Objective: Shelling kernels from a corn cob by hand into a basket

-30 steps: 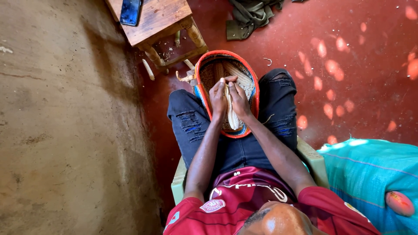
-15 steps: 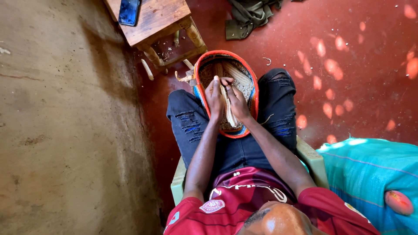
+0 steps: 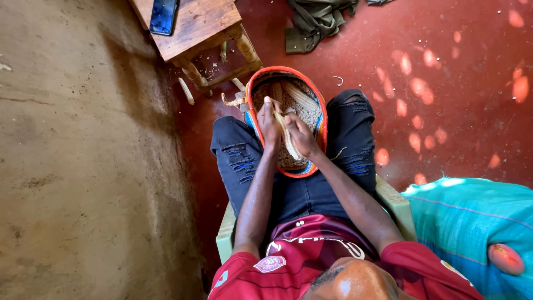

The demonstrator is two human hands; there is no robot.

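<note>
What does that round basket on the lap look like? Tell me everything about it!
The basket is a round woven bowl with an orange-red rim and coloured bands below it. It rests tilted between the knees on dark ripped jeans. Pale loose kernels and whole corn cobs fill it. Both hands hold one cob above its middle.

Seated person | short-sleeved red jersey (image 3: 311, 250) with white chest lettering and a small badge | dark ripped jeans (image 3: 244, 161), frayed at both knees | forearms bare, hands ungloved
</note>
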